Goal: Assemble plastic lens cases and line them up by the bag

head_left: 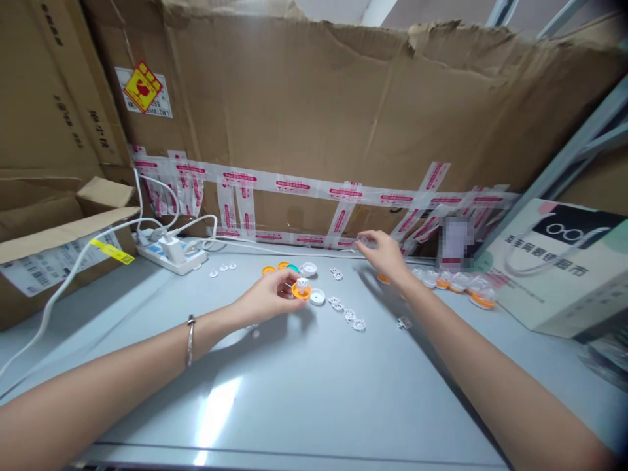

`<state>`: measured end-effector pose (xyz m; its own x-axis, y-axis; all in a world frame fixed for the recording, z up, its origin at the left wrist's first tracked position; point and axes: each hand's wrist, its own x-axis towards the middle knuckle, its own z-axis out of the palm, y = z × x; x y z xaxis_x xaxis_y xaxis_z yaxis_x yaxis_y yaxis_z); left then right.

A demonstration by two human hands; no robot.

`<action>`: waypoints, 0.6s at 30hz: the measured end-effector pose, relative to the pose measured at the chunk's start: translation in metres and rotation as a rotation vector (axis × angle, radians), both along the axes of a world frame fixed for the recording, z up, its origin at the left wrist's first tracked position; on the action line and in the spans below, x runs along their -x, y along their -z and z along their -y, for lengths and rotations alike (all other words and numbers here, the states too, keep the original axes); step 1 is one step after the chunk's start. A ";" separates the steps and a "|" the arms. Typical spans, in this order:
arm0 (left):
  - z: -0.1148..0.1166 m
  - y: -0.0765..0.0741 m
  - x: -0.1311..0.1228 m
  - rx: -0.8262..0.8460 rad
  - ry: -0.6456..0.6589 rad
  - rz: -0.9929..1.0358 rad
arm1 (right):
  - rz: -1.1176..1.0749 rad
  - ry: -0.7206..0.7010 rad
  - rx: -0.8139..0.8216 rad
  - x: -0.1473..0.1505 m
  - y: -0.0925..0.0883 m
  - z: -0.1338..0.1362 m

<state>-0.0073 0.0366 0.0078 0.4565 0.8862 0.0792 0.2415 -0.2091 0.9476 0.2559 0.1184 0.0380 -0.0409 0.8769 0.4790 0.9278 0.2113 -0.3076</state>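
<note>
My left hand (275, 292) grips an orange round base (301, 294) by its rim, with a white slotted piece (303, 284) standing in its middle. Just right of it, a white round base (317, 297) lies on the table. At the back, my right hand (381, 254) has its fingers curled together near the cardboard; something small and see-through seems to be between the fingertips, too faint to name. Small white openwork wheel-like pieces (349, 315) lie between the hands, and one more such piece (404, 322) is below my right forearm.
Several clear-domed orange pieces (458, 282) line the back right beside a paper bag (554, 268). Behind my left hand are orange, teal and white bases (308, 269). A power strip (171, 254) with white cables and an open carton (63, 242) stand left. Tall cardboard (314, 111) borders the back.
</note>
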 end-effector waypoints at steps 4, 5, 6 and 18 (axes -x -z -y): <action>0.006 -0.005 -0.004 0.086 -0.032 0.026 | -0.450 -0.294 0.078 0.027 -0.021 0.032; 0.008 -0.007 -0.005 0.105 -0.030 0.036 | -0.656 -0.403 0.122 0.035 -0.024 0.042; 0.010 -0.008 -0.005 0.114 -0.027 0.048 | -0.809 -0.475 0.158 0.041 -0.026 0.051; 0.022 -0.022 -0.011 -0.052 0.093 0.145 | -0.914 -0.572 0.271 0.070 -0.025 0.100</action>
